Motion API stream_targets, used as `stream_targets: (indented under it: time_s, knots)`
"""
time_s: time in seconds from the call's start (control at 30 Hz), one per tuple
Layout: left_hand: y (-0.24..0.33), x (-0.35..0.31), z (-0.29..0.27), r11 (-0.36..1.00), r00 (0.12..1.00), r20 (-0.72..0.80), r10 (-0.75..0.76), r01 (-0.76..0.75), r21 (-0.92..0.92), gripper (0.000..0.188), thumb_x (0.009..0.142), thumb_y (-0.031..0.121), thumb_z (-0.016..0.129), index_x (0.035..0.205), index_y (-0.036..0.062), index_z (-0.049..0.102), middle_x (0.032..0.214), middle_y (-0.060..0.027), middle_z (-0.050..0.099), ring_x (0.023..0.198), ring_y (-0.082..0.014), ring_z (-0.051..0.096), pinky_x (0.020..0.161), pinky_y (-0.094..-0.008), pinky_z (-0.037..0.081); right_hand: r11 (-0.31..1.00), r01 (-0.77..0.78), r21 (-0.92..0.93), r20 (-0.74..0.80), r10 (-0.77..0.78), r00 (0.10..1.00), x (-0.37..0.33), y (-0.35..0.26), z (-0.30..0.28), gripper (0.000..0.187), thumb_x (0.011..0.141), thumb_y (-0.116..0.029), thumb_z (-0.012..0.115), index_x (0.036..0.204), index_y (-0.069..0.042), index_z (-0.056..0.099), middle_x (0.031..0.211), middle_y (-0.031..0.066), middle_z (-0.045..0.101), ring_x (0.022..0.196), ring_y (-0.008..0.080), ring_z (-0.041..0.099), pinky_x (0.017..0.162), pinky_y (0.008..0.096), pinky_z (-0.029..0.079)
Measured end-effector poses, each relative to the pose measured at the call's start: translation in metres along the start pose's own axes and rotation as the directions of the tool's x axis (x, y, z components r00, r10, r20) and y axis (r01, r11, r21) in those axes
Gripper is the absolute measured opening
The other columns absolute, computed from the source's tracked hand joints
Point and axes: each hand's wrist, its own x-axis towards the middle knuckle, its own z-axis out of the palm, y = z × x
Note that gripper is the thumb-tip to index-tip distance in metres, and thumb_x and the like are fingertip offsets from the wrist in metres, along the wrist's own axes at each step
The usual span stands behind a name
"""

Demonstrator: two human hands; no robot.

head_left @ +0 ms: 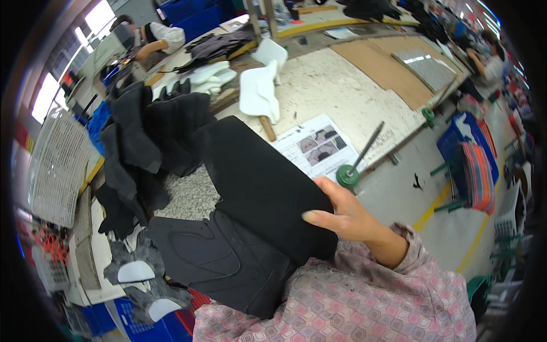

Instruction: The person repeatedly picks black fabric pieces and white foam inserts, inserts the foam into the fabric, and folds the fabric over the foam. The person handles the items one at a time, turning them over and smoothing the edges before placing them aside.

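My right hand (353,214) grips a wide black fabric piece (259,182) by its right edge, thumb on top and fingers mostly underneath. Joined to it or lying against it is a dark grey panel (228,256) with curved stitched lines, which looks like part of a shoe upper. Only the patterned sleeve (228,326) of my left arm shows; the left hand is hidden, apparently below the panel. To the left, several similar black pieces (134,142) hang over one another. Grey scraps with white oval patches (137,272) lie near the lower left.
White shaped boards (259,91) and a printed sheet (322,149) lie on the worktable (336,85). A dark rod with a green round base (348,175) stands by the table edge. A striped-covered stool (477,179) is at right. Two people work farther off.
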Motion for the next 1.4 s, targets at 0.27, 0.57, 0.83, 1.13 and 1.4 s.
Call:
stream_targets:
  time_s: [0.27,0.57,0.83,1.13,1.4]
  knots:
    - [0.018,-0.091,-0.009,0.940,0.960,-0.278,-0.025,0.117,0.322,0.043,0.095,0.035,0.047,0.123,0.0028,0.051,0.119,-0.0134,0.055,0.113,-0.0285,0.053,0.102,-0.0454,0.037,0.784,0.399,-0.475,-0.136,-0.514,0.847,0.075,0.021,0.036,0.029,0.083,-0.018,0.070,0.071,-0.004,0.049,0.058,0.0165,0.049,0.052,0.0375,0.051,0.045,0.0395,0.040]
    - [0.002,-0.111,0.020,0.934,0.934,-0.355,0.038,0.093,0.344,0.044,0.096,0.032,0.045,0.127,0.0018,0.048,0.123,-0.0144,0.054,0.114,-0.0296,0.053,0.101,-0.0452,0.039,0.750,0.421,-0.510,-0.055,-0.517,0.854,0.121,0.086,0.091,0.024,0.084,-0.022,0.070,0.072,-0.006,0.055,0.056,0.0138,0.052,0.051,0.0290,0.056,0.048,0.0371,0.042]
    - [-0.017,-0.080,0.063,0.936,0.980,-0.146,0.135,-0.077,0.343,0.044,0.096,0.030,0.044,0.130,0.0010,0.046,0.128,-0.0153,0.052,0.116,-0.0306,0.053,0.101,-0.0451,0.041,0.681,-0.484,0.550,0.697,-0.055,0.714,0.093,-0.011,-0.030,0.058,0.069,-0.011,0.082,0.119,0.007,0.057,0.105,0.0146,0.066,0.097,0.0180,0.064,0.083,0.0309,0.052]
    - [-0.036,-0.037,0.110,0.904,0.982,0.059,0.179,-0.188,0.384,0.046,0.097,0.027,0.042,0.134,0.0001,0.043,0.133,-0.0163,0.050,0.118,-0.0317,0.053,0.100,-0.0450,0.042,0.921,-0.280,0.272,-0.208,0.340,0.917,-0.052,-0.058,-0.112,0.056,0.075,-0.012,0.077,0.125,0.003,0.056,0.118,0.0093,0.063,0.110,0.0183,0.057,0.100,0.0339,0.041]
    - [-0.023,0.033,0.122,0.919,0.996,-0.018,0.092,-0.092,-0.383,0.049,0.095,0.024,0.047,0.137,-0.0001,0.042,0.137,-0.0164,0.049,0.121,-0.0324,0.052,0.101,-0.0453,0.042,0.976,0.007,0.216,-0.271,0.053,0.961,0.043,-0.072,-0.133,0.027,0.091,-0.015,0.064,0.112,0.002,0.062,0.096,0.0040,0.067,0.082,0.0097,0.062,0.074,0.0256,0.052]
